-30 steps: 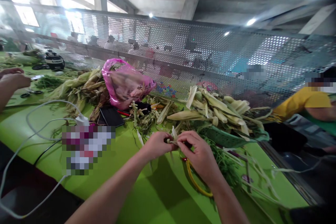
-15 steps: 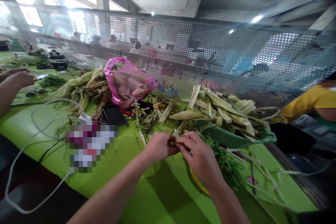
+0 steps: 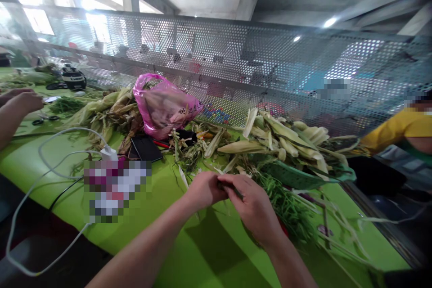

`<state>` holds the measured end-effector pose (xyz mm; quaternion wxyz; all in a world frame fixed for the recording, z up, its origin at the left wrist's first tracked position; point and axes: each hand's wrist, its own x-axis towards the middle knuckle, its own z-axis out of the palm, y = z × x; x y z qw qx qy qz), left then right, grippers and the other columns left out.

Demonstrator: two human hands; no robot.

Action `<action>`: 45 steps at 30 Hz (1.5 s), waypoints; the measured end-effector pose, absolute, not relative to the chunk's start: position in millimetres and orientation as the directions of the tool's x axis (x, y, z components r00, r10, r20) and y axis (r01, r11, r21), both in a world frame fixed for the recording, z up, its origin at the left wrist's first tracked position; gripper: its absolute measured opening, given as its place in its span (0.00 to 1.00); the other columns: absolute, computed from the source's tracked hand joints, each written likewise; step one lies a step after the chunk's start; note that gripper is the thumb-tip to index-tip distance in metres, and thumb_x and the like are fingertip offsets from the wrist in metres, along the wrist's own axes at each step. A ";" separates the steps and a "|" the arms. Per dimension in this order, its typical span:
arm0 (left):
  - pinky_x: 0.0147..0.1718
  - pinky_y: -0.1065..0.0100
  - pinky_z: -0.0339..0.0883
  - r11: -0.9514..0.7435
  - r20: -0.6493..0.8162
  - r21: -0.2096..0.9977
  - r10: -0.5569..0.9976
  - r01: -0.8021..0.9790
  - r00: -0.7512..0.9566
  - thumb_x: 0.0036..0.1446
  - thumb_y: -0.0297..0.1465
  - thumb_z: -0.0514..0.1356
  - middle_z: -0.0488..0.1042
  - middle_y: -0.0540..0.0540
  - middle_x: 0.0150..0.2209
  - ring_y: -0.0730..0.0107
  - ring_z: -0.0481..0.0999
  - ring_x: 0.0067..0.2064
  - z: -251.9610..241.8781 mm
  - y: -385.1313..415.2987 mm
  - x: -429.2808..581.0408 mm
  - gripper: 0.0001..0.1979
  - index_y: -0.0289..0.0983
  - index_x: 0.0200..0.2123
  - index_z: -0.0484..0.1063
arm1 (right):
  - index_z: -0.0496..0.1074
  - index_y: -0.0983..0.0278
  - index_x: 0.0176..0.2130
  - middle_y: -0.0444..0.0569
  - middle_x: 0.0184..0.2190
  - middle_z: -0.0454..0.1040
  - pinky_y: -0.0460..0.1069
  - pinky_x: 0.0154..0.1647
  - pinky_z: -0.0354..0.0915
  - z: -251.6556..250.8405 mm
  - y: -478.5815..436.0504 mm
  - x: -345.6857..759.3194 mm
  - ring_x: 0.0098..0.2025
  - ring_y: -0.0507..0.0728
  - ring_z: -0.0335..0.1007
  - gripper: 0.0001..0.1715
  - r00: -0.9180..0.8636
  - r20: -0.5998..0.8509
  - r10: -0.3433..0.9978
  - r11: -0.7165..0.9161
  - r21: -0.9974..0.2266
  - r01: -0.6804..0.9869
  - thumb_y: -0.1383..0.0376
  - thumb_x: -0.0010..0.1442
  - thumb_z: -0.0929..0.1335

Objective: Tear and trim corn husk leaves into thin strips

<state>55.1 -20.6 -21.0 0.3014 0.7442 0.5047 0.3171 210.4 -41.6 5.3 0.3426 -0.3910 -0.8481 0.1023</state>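
My left hand [image 3: 202,189] and my right hand [image 3: 251,204] meet over the green table [image 3: 162,229], both pinched on a small green stem piece [image 3: 231,189] held between the fingertips. Just beyond them lies a green basket [image 3: 293,177] heaped with pale corn husks [image 3: 283,137]. Leafy green stalks [image 3: 286,207] spread on the table to the right of my right hand.
A pink plastic bag [image 3: 164,105] sits on a husk pile [image 3: 108,114] at the left. A black phone [image 3: 146,148], a white charger [image 3: 108,153] and its cable [image 3: 23,198] lie nearby. Another person's hand [image 3: 20,101] rests far left; a person in yellow [image 3: 401,128] stands right. Perforated metal screen [image 3: 236,67] behind.
My hands have drawn closer and dropped slightly toward the table. The pale husk strip that stood up between my fingers is gone, and my right hand now covers the yellow loop beneath it.
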 end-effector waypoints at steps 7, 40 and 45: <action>0.25 0.72 0.54 -0.065 0.065 0.998 0.950 -0.012 0.306 0.45 0.42 0.63 0.63 0.53 0.21 0.77 0.60 0.24 -36.8 -10.7 60.8 0.16 0.33 0.25 0.70 | 0.70 0.59 0.49 0.50 0.46 0.73 0.52 0.47 0.66 9.9 -45.2 210.2 0.44 0.57 0.71 0.15 -0.318 0.592 0.741 0.650 -0.511 0.563 0.67 0.63 0.64; 0.35 0.71 0.61 0.161 -0.077 0.875 0.978 -0.458 0.195 0.49 0.40 0.64 0.73 0.47 0.34 0.72 0.70 0.34 -16.8 -21.5 63.7 0.16 0.34 0.37 0.73 | 0.74 0.61 0.39 0.55 0.46 0.69 0.59 0.48 0.61 -14.0 -36.7 199.7 0.48 0.65 0.64 0.09 -0.196 0.713 0.673 0.462 -0.198 0.864 0.61 0.59 0.66; 0.34 0.72 0.58 0.041 0.023 0.937 0.983 -0.346 0.180 0.50 0.40 0.62 0.70 0.48 0.31 0.75 0.66 0.32 -19.0 -21.0 67.8 0.15 0.34 0.35 0.73 | 0.73 0.61 0.36 0.53 0.44 0.71 0.57 0.48 0.60 -17.8 -35.5 199.4 0.46 0.63 0.65 0.06 -0.183 0.748 0.638 0.453 -0.171 0.875 0.64 0.60 0.65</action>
